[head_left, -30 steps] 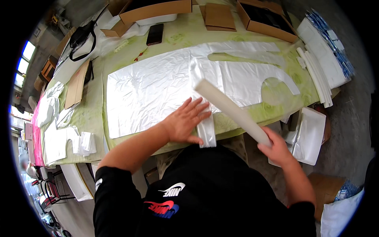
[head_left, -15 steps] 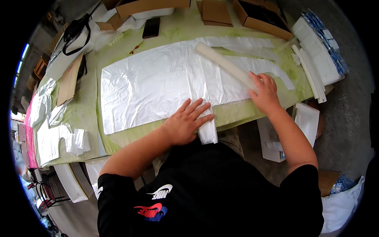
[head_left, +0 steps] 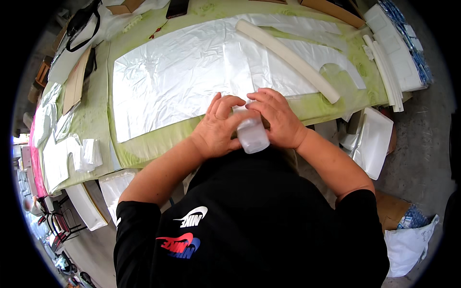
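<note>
Both hands, left hand (head_left: 218, 127) and right hand (head_left: 276, 117), grip folded plastic strip (head_left: 250, 133) over green table (head_left: 96, 120), concrete floor (head_left: 422, 139) beside

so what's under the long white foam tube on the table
The foam tube lies diagonally on clear plastic sheeting, with the green table beneath. Whatever sits directly under it is covered.

Head camera looks steeply down, close over the table (head_left: 96, 129); edges perhaps warped.

Black short-sleeved T-shirt (head_left: 259, 225) with white and red-blue printed emblems on the chest; bare forearms; left hand (head_left: 218, 127) and right hand (head_left: 278, 117) ungloved, without rings or watch.
</note>
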`<state>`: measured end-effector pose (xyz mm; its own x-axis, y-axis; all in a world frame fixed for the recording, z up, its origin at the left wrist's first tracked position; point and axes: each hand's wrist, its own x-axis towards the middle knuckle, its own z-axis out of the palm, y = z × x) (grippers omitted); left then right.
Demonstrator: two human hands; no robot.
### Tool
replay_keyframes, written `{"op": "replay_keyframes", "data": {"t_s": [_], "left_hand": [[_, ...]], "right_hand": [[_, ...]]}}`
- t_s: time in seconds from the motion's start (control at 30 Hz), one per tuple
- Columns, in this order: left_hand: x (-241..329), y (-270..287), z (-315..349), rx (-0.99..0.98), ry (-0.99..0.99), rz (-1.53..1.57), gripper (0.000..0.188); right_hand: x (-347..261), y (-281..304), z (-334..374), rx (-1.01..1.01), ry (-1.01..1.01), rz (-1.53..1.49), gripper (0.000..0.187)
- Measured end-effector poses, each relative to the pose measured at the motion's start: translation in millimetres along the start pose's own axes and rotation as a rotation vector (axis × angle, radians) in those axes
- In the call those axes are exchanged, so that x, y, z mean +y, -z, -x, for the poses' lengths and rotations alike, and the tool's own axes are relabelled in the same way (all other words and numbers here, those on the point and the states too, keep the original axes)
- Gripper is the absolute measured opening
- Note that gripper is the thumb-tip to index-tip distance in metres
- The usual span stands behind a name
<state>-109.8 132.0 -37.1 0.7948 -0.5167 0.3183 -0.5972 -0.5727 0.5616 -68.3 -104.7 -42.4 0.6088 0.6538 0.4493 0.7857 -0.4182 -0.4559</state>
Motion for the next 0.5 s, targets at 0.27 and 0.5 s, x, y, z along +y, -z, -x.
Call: {"op": "replay_keyframes", "data": {"t_s": [0.27, 0.5], "left_hand": [[-7, -3, -6, 0.005, 0.168, -0.071, 0.059], [-3, 8, -18, 0.008, 0.226, -0.062, 0.070]], "right_hand": [[6, 5, -6, -0.015, -0.022, -0.017, 0.050], [27, 14, -12, -0.077, -0.100, -0.178, 0.023]]}}
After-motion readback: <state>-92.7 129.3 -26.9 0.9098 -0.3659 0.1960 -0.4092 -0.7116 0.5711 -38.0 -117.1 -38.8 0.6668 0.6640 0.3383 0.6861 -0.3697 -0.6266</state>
